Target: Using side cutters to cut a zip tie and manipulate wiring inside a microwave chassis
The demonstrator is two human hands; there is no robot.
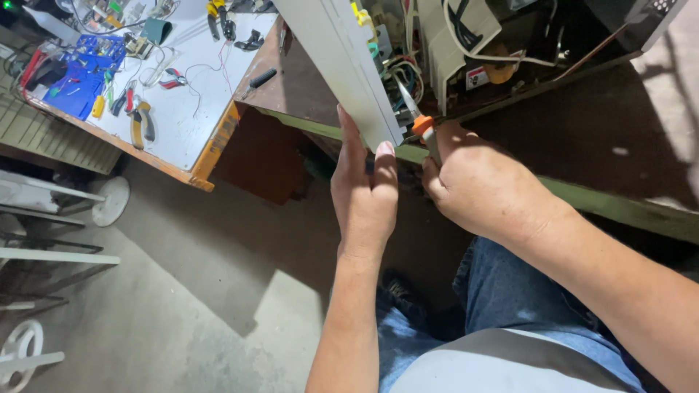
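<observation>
The left hand point(364, 196) lies open, fingers flat against the grey panel point(342, 65) of the opened appliance point(502, 44); the right hand point(480, 189) is closed around a screwdriver point(421, 124) — orange collar, long axis slanting up-left, tip among the wires point(400, 76) just behind the panel's edge.

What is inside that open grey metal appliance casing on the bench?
Inside the open grey metal casing: bundled coloured wires, a cream box-shaped part, and the orange-handled tool's tip. The casing's side panel hides the rest.
</observation>
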